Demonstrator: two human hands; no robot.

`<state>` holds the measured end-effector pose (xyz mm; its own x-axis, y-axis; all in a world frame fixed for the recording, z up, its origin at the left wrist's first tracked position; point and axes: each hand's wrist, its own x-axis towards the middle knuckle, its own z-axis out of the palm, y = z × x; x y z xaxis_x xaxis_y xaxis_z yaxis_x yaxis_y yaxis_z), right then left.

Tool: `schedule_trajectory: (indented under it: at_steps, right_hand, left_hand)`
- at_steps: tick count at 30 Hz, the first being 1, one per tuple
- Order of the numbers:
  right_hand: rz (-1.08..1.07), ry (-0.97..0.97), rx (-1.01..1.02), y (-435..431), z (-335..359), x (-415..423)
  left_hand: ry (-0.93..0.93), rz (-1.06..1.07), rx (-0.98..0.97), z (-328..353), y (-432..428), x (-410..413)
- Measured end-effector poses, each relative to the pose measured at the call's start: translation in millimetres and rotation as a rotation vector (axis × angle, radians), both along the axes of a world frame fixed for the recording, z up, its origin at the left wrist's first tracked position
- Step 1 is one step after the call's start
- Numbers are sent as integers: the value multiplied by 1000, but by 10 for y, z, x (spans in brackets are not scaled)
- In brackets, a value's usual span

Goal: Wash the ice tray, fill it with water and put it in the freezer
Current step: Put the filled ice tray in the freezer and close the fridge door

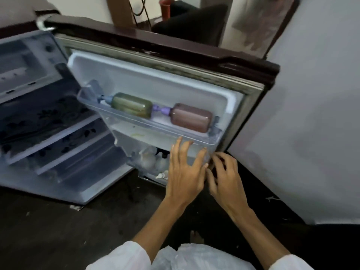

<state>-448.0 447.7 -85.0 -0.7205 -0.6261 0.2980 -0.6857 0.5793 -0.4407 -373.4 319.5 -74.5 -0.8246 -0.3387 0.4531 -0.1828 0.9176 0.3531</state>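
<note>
At the open fridge door (155, 82), your left hand (185, 168) spreads straight fingers on the clear plastic shelf (165, 131). Your right hand (224, 172) is beside it, loosely curled and empty. The boxy freezer (21, 61) is upper left; I cannot tell where the ice tray is.

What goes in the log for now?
fridge door: open | left hand: spread, at door shelf | right hand: beside left hand | ice tray: unseen

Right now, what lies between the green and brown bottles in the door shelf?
In the head view, only the purple cap of the brown bottle, pointing at the green bottle.
</note>
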Motion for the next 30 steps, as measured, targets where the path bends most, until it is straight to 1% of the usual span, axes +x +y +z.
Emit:
schedule_trajectory:
  at_steps: [3,5,7,12,15,18,23,26,30]
  right_hand:
    - [-59,31,-176,229,177,-182]
    - [-141,-10,-308,299,284,-356]
    - [-169,-81,-400,298,404,-543]
    - [-78,-301,-401,166,729,-910]
    - [-18,-397,-392,109,772,-1007]
    - [-37,-459,-471,138,756,-1048]
    - [-47,-476,-511,206,774,-981]
    - [-33,-429,-522,285,772,-851]
    - [10,-375,-535,412,768,-680]
  left_hand:
    - [42,13,-32,-59,216,-102]
    - [49,8,-41,-74,358,-174]
    - [61,6,-44,-58,481,-258]
    - [118,58,13,69,697,-412]
    - [136,30,55,136,776,-426]
    - [161,18,131,163,831,-405]
    - [160,-20,213,161,979,-373]
    - [158,-32,271,139,1054,-335]
    - [166,1,341,138,1110,-233]
